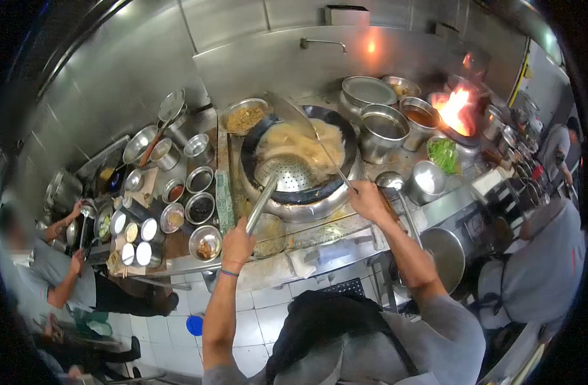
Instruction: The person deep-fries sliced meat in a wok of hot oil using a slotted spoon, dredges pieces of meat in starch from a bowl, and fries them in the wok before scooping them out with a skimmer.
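Observation:
My left hand (238, 245) is wrapped round the thick metal handle of a perforated skimmer (286, 174). Its round, holed bowl sits at the near side of a large black wok (248, 154), over frothing yellowish liquid (294, 138). In my right hand (369, 200) is the end of a long, thin-handled metal tool (329, 157), which slants up and left across the wok. Its broad head is at the wok's far side, seen nearly edge-on, so I cannot tell its exact kind. Pale pieces of food show in the froth, but their kind is unclear.
Flames (455, 110) rise from a burner at the right. Metal pots (384, 131) stand beside the wok, with green vegetables (442, 155) nearby. Seasoning bowls (200, 208) fill the left counter. Co-workers stand at the left (66, 276) and right (531, 263).

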Demonstrator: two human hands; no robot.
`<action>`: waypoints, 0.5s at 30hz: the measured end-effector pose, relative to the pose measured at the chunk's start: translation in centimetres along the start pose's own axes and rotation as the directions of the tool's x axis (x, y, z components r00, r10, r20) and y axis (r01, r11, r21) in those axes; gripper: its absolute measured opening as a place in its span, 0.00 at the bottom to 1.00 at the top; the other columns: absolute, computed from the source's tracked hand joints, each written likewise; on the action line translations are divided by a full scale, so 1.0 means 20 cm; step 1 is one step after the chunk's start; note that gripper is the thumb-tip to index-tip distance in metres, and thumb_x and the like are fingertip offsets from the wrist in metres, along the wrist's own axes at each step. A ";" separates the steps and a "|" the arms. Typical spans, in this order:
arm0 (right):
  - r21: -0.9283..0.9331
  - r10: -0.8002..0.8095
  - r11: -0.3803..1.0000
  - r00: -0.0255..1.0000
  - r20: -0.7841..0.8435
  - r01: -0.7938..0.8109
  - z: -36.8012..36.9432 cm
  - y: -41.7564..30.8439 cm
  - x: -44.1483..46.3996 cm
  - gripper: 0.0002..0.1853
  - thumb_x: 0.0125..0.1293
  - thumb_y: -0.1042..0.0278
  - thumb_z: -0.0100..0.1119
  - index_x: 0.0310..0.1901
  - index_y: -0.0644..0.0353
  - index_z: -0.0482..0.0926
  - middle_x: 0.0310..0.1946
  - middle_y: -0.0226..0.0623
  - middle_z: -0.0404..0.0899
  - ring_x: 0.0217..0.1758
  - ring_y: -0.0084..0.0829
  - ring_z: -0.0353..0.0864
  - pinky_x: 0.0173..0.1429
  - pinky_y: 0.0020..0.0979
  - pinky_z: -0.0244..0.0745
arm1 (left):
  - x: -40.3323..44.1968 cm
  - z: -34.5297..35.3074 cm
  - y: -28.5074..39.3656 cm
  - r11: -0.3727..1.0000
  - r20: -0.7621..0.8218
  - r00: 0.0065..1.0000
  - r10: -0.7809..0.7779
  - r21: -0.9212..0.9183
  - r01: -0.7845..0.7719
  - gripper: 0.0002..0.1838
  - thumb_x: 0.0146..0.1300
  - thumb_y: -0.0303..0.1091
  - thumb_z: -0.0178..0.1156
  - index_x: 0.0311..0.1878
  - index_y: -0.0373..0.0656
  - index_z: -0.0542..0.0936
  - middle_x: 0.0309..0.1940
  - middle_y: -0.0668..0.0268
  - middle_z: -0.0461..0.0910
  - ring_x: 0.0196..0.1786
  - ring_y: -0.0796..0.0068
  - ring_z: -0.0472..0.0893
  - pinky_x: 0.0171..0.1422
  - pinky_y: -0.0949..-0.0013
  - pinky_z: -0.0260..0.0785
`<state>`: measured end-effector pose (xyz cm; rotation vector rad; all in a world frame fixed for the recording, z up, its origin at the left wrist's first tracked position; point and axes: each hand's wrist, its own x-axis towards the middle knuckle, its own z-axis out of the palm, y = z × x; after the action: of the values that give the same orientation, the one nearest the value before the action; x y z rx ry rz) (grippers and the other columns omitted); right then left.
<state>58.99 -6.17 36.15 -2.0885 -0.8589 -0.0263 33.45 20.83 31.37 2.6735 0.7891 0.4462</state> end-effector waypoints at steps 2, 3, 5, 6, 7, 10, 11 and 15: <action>-0.001 0.012 1.000 0.998 0.062 -0.012 0.04 0.07 0.02 0.12 0.61 0.71 0.57 0.44 0.63 0.84 0.35 0.58 0.81 0.44 0.55 0.82 0.47 0.45 0.76 | 0.01 -0.01 0.02 1.000 0.035 0.999 -0.027 0.012 0.026 0.26 0.52 0.31 0.62 0.57 0.39 0.74 0.29 0.41 0.81 0.35 0.38 0.81 0.42 0.42 0.74; -0.010 0.062 0.998 0.988 0.139 -0.061 0.05 0.10 0.10 0.12 0.61 0.71 0.57 0.45 0.63 0.84 0.35 0.58 0.81 0.44 0.55 0.82 0.47 0.44 0.76 | 0.01 -0.01 0.02 0.999 0.046 0.998 -0.031 -0.008 0.032 0.27 0.52 0.30 0.62 0.58 0.38 0.73 0.30 0.42 0.81 0.35 0.38 0.81 0.43 0.43 0.73; -0.055 0.097 0.995 0.982 0.162 -0.089 0.04 0.12 0.13 0.12 0.62 0.70 0.57 0.45 0.62 0.83 0.34 0.58 0.80 0.43 0.56 0.82 0.46 0.43 0.76 | -0.01 -0.03 0.03 0.999 0.029 1.000 0.002 -0.051 0.000 0.26 0.52 0.30 0.62 0.58 0.38 0.73 0.32 0.41 0.81 0.37 0.38 0.81 0.44 0.44 0.73; -0.043 0.070 0.997 0.990 0.123 -0.066 0.02 0.10 0.12 0.12 0.62 0.70 0.57 0.45 0.62 0.83 0.34 0.58 0.80 0.42 0.56 0.82 0.45 0.43 0.76 | -0.01 -0.04 0.03 0.997 0.008 1.000 0.011 -0.076 -0.010 0.26 0.52 0.30 0.62 0.58 0.37 0.73 0.33 0.41 0.81 0.38 0.39 0.81 0.45 0.45 0.73; -0.033 0.043 0.999 0.995 0.092 -0.040 0.00 0.07 0.09 0.12 0.61 0.71 0.58 0.45 0.62 0.84 0.34 0.59 0.80 0.42 0.55 0.82 0.45 0.43 0.76 | -0.02 -0.04 0.02 0.994 -0.034 0.999 0.007 -0.110 -0.010 0.26 0.52 0.29 0.62 0.57 0.37 0.74 0.34 0.41 0.81 0.39 0.39 0.81 0.45 0.46 0.73; -0.010 -0.016 1.000 1.000 -0.024 0.016 0.03 0.09 0.02 0.11 0.60 0.72 0.58 0.43 0.63 0.83 0.32 0.59 0.79 0.40 0.55 0.82 0.43 0.43 0.76 | -0.12 -0.02 -0.02 0.974 -0.105 0.994 -0.033 -0.224 0.009 0.26 0.51 0.29 0.64 0.56 0.35 0.75 0.36 0.42 0.81 0.40 0.41 0.81 0.45 0.48 0.72; -0.022 -0.037 0.999 0.999 -0.029 0.036 0.03 0.10 0.03 0.11 0.60 0.72 0.58 0.43 0.63 0.83 0.32 0.60 0.79 0.40 0.55 0.82 0.43 0.43 0.76 | -0.15 -0.03 -0.02 0.962 -0.113 0.992 -0.055 -0.273 0.022 0.27 0.50 0.30 0.65 0.56 0.35 0.75 0.37 0.43 0.81 0.39 0.42 0.81 0.44 0.49 0.72; -0.097 -0.003 0.995 0.998 0.055 0.009 0.01 0.25 0.10 0.11 0.59 0.72 0.58 0.43 0.63 0.83 0.32 0.61 0.78 0.39 0.56 0.82 0.41 0.44 0.75 | -0.25 -0.03 -0.05 0.922 -0.090 0.987 -0.135 -0.377 0.092 0.26 0.54 0.31 0.67 0.57 0.35 0.76 0.34 0.49 0.82 0.33 0.50 0.81 0.39 0.57 0.72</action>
<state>63.43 -6.78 33.11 -2.1867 -0.9131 -0.0147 28.73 18.82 30.48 2.2547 0.7961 0.6534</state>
